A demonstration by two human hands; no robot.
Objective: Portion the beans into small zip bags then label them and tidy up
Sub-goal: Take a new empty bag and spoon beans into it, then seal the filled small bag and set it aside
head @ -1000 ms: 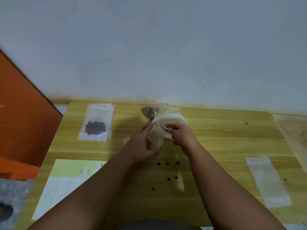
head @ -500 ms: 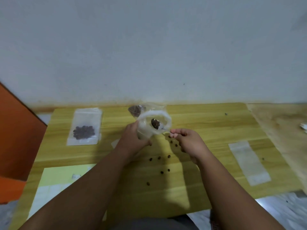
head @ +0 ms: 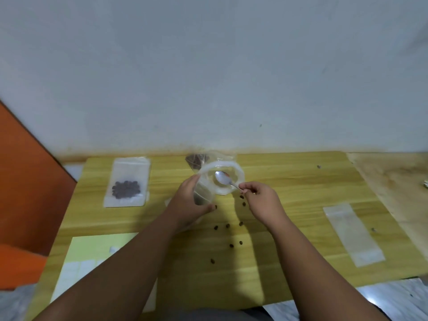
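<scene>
My left hand point(head: 190, 202) grips a small clear zip bag point(head: 220, 179) with its round mouth held wide and turned toward me. My right hand point(head: 259, 198) pinches the handle of a metal spoon point(head: 223, 178) whose bowl sits inside the bag's mouth and looks empty. Behind the bag lies a clear bag of dark beans point(head: 196, 159), partly hidden. A filled zip bag point(head: 126, 181) with beans lies flat at the left. Several loose beans point(head: 228, 225) are scattered on the wooden table point(head: 289, 181) below my hands.
An empty flat zip bag point(head: 352, 235) lies at the right. A yellow-green sheet of white labels point(head: 88, 260) sits near the front left edge. An orange panel point(head: 25, 172) stands to the left; a white wall rises behind the table.
The spoon carried beans at the bag's mouth half a second ago; now its bowl looks empty inside the mouth. A second ago both hands were holding the bag's rim.
</scene>
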